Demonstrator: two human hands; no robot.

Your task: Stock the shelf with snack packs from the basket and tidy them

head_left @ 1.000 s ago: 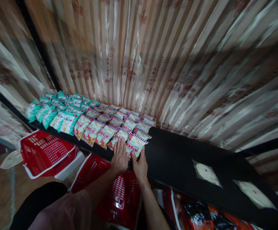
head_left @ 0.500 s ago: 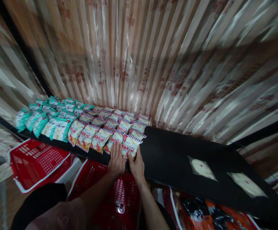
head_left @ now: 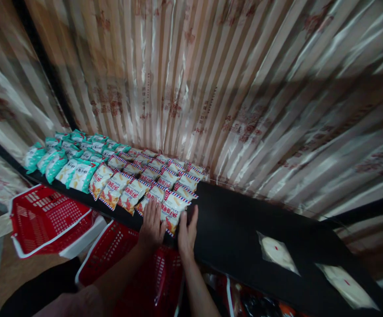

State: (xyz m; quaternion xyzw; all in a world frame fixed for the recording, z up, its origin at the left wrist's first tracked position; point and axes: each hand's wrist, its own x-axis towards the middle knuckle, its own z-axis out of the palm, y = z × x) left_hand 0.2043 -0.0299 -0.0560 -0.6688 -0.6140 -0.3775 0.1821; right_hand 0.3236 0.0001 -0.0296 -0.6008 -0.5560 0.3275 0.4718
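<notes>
head view: the left hand (head_left: 151,226) lies over a striped-edge snack bag (head_left: 154,193) in the front row — fingers straight and nearly together, thumb a little apart. the right hand (head_left: 187,233) stands upright at the right side of the end snack bag (head_left: 174,208), its thumb and fingers extended with a gap between; whether the thumb touches i cannot tell. both bags sit at the front of the black shelf (head_left: 234,224) — teal snack bags (head_left: 82,174) farther left.
</notes>
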